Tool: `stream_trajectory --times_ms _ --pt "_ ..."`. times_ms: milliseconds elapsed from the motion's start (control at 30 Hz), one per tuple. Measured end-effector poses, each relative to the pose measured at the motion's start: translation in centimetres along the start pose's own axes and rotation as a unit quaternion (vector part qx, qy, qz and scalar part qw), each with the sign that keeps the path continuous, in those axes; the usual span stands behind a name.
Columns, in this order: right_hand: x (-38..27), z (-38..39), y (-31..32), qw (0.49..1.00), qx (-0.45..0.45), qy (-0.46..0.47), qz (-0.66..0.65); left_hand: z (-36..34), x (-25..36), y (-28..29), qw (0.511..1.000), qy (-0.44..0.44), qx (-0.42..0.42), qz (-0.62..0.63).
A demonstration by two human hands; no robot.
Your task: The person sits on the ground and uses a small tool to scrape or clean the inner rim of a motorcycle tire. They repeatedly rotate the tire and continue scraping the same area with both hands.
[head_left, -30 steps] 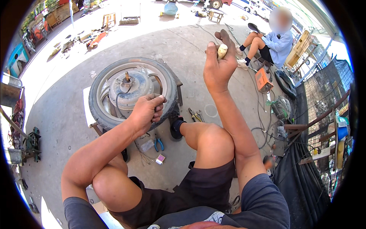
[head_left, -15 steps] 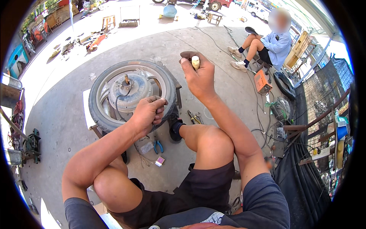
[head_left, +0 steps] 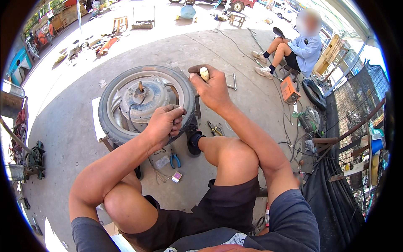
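Observation:
A wheel with a black tyre and a wide grey hub lies flat on a low stand before me. Its axle points up, and a dark cable runs from it. My left hand is closed in a pinch over the tyre's near right edge; what the fingers hold cannot be made out. Past the wheel's right side, my right hand is raised and wrapped round a pale, rounded handle-like piece. Only its end shows above the fist. The two hands are apart.
Blue-handled pliers, a small box and loose wires lie between my feet. More pliers and a bent metal rod are farther right. A seated person is beside an orange machine with cables.
My right hand has moved left and a little down, closer to the left hand, with the pale piece in it. The bent metal rod now shows behind it. My left hand has barely shifted.

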State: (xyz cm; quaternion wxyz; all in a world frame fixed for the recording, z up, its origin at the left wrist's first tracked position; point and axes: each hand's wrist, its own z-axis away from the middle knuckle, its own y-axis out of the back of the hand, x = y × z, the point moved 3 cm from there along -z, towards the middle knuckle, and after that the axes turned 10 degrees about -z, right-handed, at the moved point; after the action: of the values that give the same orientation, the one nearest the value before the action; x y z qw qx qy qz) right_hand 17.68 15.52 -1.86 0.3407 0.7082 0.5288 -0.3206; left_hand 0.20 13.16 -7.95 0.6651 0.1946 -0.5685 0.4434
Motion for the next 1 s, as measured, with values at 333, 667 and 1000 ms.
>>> stream_trajectory --times_ms 333,667,1000 --pt "0.2 -0.1 0.5 0.999 0.01 0.012 0.031 0.1 0.1 -0.1 1.0 -0.005 -0.001 0.001" --pt "-2.7 -1.7 4.0 0.953 0.207 0.175 0.132 0.1 0.0 -0.1 1.0 -0.003 0.002 0.002" --pt "-2.8 -2.0 3.2 0.967 0.144 0.196 0.079 0.0 0.0 -0.1 1.0 0.007 0.007 -0.008"
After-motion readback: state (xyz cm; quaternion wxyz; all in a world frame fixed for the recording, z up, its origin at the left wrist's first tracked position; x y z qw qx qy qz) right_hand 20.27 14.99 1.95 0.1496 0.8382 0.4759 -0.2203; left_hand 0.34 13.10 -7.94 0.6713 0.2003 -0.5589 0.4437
